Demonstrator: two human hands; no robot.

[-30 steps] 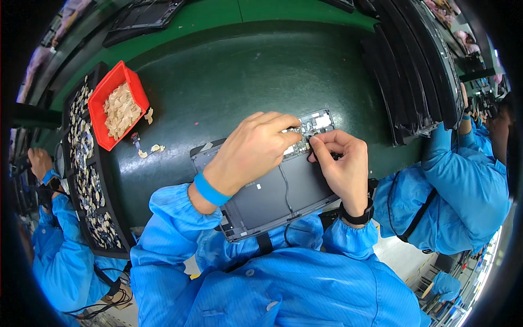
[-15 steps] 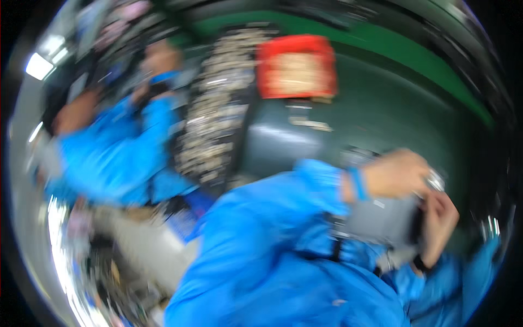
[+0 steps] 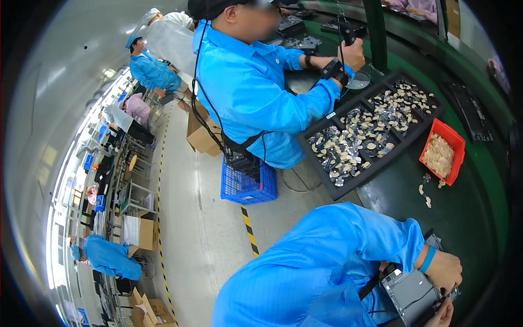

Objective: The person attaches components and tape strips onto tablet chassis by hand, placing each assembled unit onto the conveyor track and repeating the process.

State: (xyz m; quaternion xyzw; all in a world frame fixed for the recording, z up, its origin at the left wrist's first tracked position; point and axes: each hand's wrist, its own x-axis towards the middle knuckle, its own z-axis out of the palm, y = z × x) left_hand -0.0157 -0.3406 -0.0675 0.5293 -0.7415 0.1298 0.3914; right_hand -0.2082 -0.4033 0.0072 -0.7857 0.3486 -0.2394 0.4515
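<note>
My left hand [image 3: 442, 270], with a blue band at the wrist, reaches over a grey flat device casing [image 3: 409, 294] at the lower right. Its fingers are bent down and closed at the casing's far corner. My right hand [image 3: 442, 315] comes in at the lower edge, its thumb and fingers pressed together close to the left fingertips. Whatever lies between the fingers of either hand is too small or hidden to name. A thin dark cable runs across the casing, which lies tilted on the green table [image 3: 403, 201].
A black compartment tray [image 3: 348, 185] holds many small cream and dark parts. Beside it stands a red bin [image 3: 455, 154] of cream pieces; loose pieces [image 3: 425, 191] lie nearby. A co-worker [image 3: 256, 92] grips a black screwdriver [image 3: 346, 32]. Behind is a blue crate [image 3: 248, 185].
The view has swung left, so the co-worker, tray and aisle show more fully and my hands sit lower right. My hands stay close together at the casing.
</note>
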